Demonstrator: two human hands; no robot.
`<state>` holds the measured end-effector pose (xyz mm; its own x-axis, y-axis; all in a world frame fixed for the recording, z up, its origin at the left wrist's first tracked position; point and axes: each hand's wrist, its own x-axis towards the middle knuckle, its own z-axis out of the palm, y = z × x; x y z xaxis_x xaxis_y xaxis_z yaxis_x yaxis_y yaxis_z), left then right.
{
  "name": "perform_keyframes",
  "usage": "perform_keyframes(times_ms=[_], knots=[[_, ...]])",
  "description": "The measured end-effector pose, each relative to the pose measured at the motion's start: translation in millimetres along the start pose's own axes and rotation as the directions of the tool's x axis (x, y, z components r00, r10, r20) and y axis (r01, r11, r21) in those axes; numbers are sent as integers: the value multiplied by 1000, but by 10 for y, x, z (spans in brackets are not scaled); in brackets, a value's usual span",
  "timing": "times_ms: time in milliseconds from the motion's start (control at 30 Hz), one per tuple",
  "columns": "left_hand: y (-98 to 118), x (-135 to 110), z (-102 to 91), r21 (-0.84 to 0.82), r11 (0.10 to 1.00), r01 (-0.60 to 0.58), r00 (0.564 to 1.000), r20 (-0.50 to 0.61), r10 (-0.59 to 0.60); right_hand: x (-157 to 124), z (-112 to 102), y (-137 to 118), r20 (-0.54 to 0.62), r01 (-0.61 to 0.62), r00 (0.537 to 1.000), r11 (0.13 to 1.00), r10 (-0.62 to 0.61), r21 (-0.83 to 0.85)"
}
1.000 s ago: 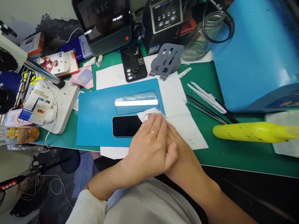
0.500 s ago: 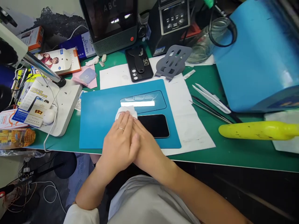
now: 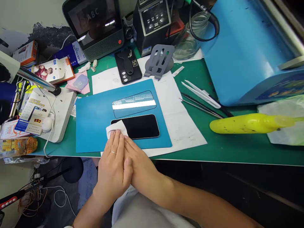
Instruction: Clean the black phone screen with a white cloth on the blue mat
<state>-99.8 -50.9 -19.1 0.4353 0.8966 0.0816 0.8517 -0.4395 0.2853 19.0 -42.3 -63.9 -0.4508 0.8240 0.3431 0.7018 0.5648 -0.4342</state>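
Observation:
A black-screened phone (image 3: 142,126) lies face up on the blue mat (image 3: 92,126). My left hand (image 3: 112,164), with a ring on one finger, and my right hand (image 3: 140,164) are pressed side by side, fingers close together. Their fingertips hold a folded white wipe (image 3: 118,127) against the phone's left end, hiding that corner. Part of my right hand is covered by my left. Just above the phone, a clear black-edged screen protector (image 3: 134,104) rests on the mat, reflecting a bright strip of light.
Behind the mat are a black phone case (image 3: 129,66) and a grey stand (image 3: 159,61). Tweezers (image 3: 201,106) and a yellow bottle (image 3: 242,123) lie right, before a blue machine (image 3: 237,57). A white lamp base (image 3: 61,110) stands left.
My hands and the wipe have come back toward me, from the gap by the screen protector to the phone's left end. The whole view has also shifted.

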Motion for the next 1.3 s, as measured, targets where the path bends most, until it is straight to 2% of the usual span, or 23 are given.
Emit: perform_keyframes(times_ms=[167, 300, 433, 533, 667, 833, 1033, 1167, 1300], knots=[[195, 140, 63, 6, 998, -63, 998, 9, 63, -156, -143, 170, -6, -44, 999, 999, 44, -16], [428, 357, 190, -23, 986, -168, 985, 27, 168, -386, -271, 406, -15, -103, 995, 994, 102, -45], [590, 594, 336, -58, 976, -209, 978, -4, 209, -505, -415, 677, -21, -152, 988, 986, 151, -66], [596, 740, 390, -57, 979, -197, 980, -5, 197, -449, -519, 824, 24, -110, 994, 993, 111, -38], [482, 825, 353, -29, 985, -168, 986, 12, 168, -280, -563, 863, 65, -106, 993, 993, 103, 44], [230, 748, 242, -8, 994, -113, 994, 9, 113, -58, -420, 752, 100, -53, 994, 995, 45, 87], [-69, 513, 132, -33, 998, -46, 999, -12, 46, 146, -216, 516, 169, 25, 985, 998, -33, 49], [-130, 313, 95, -44, 998, -33, 999, -11, 33, 129, -132, 359, 170, 40, 984, 996, -53, 78], [-79, 123, 91, -13, 1000, -24, 999, -43, 23, 38, -104, 234, 185, 41, 981, 995, -57, 87]])
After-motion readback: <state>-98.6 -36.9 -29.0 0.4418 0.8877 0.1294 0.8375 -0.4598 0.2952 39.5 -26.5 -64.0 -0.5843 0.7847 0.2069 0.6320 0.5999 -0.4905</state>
